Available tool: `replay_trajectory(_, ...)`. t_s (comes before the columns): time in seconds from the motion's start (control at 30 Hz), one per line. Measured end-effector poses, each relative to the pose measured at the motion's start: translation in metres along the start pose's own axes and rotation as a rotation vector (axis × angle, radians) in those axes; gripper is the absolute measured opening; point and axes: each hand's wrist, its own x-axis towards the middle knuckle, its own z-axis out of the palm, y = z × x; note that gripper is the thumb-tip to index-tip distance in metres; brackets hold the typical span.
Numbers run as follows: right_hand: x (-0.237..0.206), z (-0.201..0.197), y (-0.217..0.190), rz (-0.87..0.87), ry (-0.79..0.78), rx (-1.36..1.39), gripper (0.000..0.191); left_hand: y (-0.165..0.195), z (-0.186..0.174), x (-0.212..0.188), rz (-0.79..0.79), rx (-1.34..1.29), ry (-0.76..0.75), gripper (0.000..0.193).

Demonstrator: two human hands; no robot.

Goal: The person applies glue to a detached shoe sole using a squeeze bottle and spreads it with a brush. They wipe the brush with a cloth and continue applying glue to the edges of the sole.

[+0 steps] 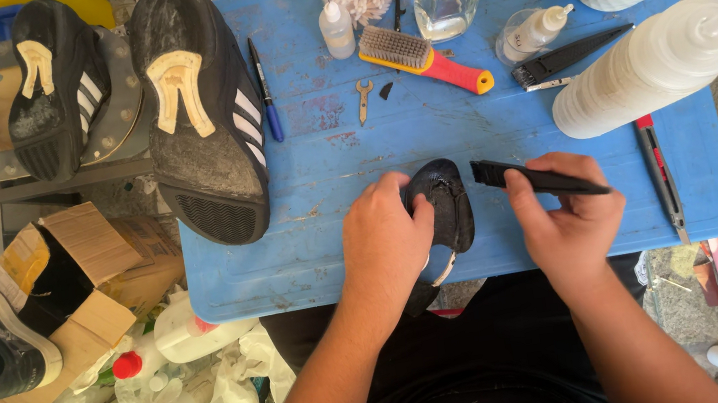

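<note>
Black rubber sole piece (444, 204) lies at the near edge of the blue bench (512, 237), pinned under the left hand (386, 242), whose grip is closed over its left side. The right hand (565, 219) pinches a black brush (533, 178) shut between its fingers, bristles just beside the piece. Steady pressure from the left and short, light strokes would probably serve best. A black shoe (201, 111) lies sole-up further left.
</note>
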Motion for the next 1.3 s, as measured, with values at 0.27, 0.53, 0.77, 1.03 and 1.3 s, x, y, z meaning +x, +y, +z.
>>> replay_trajectory(0.27,-0.011,0.0,-0.003,0.098,-0.057,-0.089,0.021,-0.001,0.012,-0.023,0.126,-0.105,0.133,0.045)
replay_trajectory(0.53,-0.01,-0.004,-0.007,-0.048,-0.037,-0.269,0.02,-0.004,0.019,-0.028,0.14,-0.05,0.183,0.045)
replay_trajectory(0.77,-0.012,-0.004,-0.008,-0.08,-0.095,-0.293,0.02,0.0,0.015,-0.027,0.1,-0.007,0.168,0.034)
replay_trajectory(1.03,-0.014,-0.012,-0.015,-0.048,-0.085,-0.241,0.02,0.0,0.014,-0.023,0.113,-0.164,0.183,0.022)
replay_trajectory(1.3,-0.011,-0.005,-0.014,0.069,-0.037,-0.056,0.019,-0.001,0.018,-0.021,0.173,-0.255,0.257,0.024)
